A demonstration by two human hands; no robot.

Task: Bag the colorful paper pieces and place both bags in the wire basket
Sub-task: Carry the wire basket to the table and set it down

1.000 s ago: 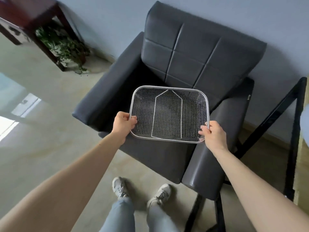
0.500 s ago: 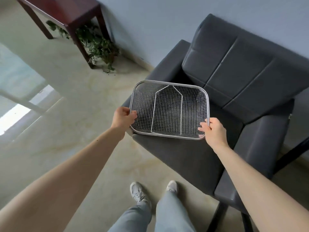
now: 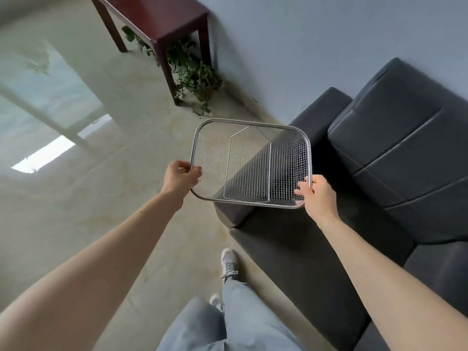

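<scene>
An empty silver wire basket (image 3: 253, 125) with a rounded rim and fine mesh hangs in the air in front of me, half over the floor and half over the armchair's left arm. My left hand (image 3: 180, 176) grips its near left rim. My right hand (image 3: 317, 196) holds the near right corner, fingers curled over the rim. No paper pieces and no bags are in view.
A dark grey leather armchair (image 3: 395, 158) fills the right side against a pale blue wall. A dark red wooden side table (image 3: 162, 16) stands at the top with a trailing green plant (image 3: 195, 74) beneath it. Glossy beige floor lies to the left. My legs and shoes show below.
I have turned left with the basket: it has left the spot above the chair seat and now hangs over the chair's left arm and the floor. Both hands keep their grip.
</scene>
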